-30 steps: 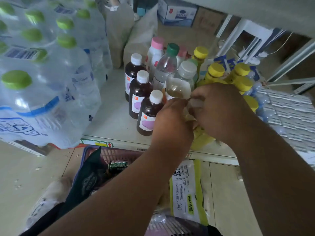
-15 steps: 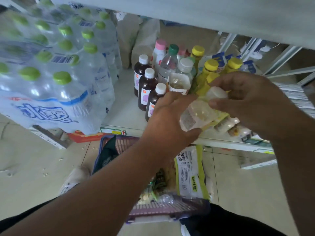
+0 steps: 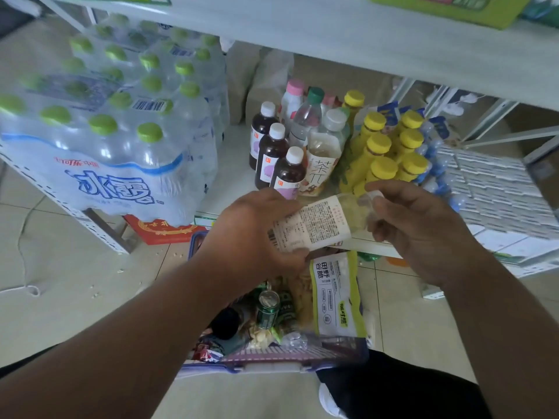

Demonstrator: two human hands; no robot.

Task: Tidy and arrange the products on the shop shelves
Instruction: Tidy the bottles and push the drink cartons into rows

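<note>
clear plastic tea bottle with white paper label (image 3: 314, 225) is held lying sideways above front edge of white shelf (image 3: 233, 182) | left hand (image 3: 257, 234) wrapped round its base | right hand (image 3: 414, 228) pinching cap end | light, stiff, smooth, maybe slippery | best held round labelled middle

A single head-worn wide-angle camera looks forward and steeply down, close to the low shelf (image 3: 236, 179) and the floor (image 3: 75, 267) in front of it. Both forearms enter from the bottom edge, and the upper shelf (image 3: 348, 34) crosses the top. Straight lines bow toward the frame edges, probably from the lens. No second view overlaps this one.
</note>
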